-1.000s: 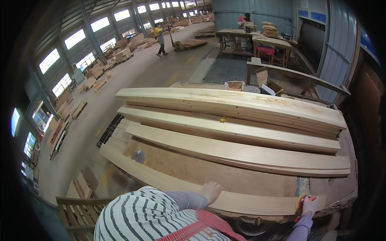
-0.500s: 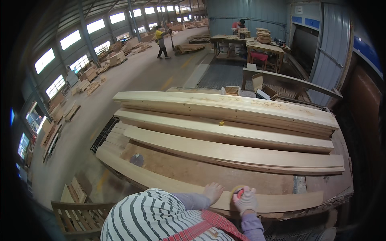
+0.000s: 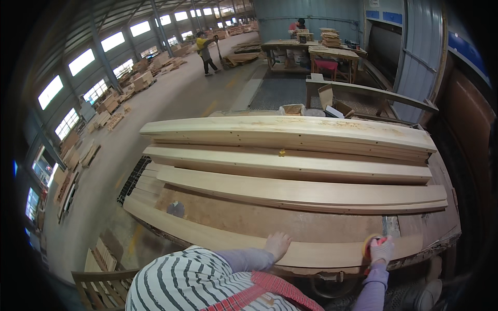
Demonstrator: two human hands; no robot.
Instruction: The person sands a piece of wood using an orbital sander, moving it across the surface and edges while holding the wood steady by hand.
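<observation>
The nearest plank (image 3: pixel 218 239) lies flat on the desk (image 3: pixel 290 220), along its near edge. Its long axis runs left to right across the view, from the desk's left corner toward the right end, bowed a little by the lens.

The left hand (image 3: pixel 277 243) rests palm down on top of this plank near its middle, fingers spread and flat, gripping nothing. The right hand (image 3: pixel 381 251) sits farther right on the same plank, near its right end, closed around a small round sander (image 3: pixel 371 243) with an orange rim; the hand appears gloved in a pale fabric with red patches. The tool presses on the plank's top face.

Three more long planks lie behind on the desk, all parallel to the near one and pointing the same way. The second plank (image 3: pixel 311 193) lies beyond a bare brown strip of desk top; the third plank (image 3: pixel 290 163) comes next; and the far stack (image 3: pixel 290 130) looks like two or more boards piled up, though I cannot tell the exact count. A small yellow bit (image 3: pixel 282 153) lies on the third plank.

Two other people show in the hall: one in a yellow top (image 3: pixel 206 51) on the floor and one in red (image 3: pixel 299 25) by the far tables.
</observation>
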